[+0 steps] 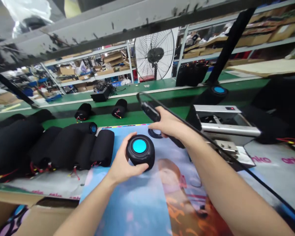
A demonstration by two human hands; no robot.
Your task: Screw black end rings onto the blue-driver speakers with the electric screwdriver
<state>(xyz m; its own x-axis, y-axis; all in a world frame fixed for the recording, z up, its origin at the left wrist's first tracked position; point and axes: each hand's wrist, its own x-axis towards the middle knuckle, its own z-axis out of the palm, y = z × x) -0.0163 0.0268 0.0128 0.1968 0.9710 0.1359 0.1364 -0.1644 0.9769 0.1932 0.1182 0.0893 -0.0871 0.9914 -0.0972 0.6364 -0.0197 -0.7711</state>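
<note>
One round black speaker with a turquoise end cap (140, 152) stands upright on the blue printed sheet (135, 203), dead centre. The left hand (123, 165) cups it from seven o'clock, fingers curled round its side. The right hand (168, 126), at one o'clock, grips a black corded tool (150, 111), its tip hidden. Two black fabric cylinders (102, 111) lie on the green belt (142, 116) at eleven o'clock; the nearer black rolls (71, 146) at nine o'clock blur together, hard to count.

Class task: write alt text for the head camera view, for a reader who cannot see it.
A person's left hand grips an upright black cylindrical speaker with a bright blue end on a poster-covered bench, while the right hand holds a black corded tool just behind it. More black speakers lie in rows to the left.
</note>
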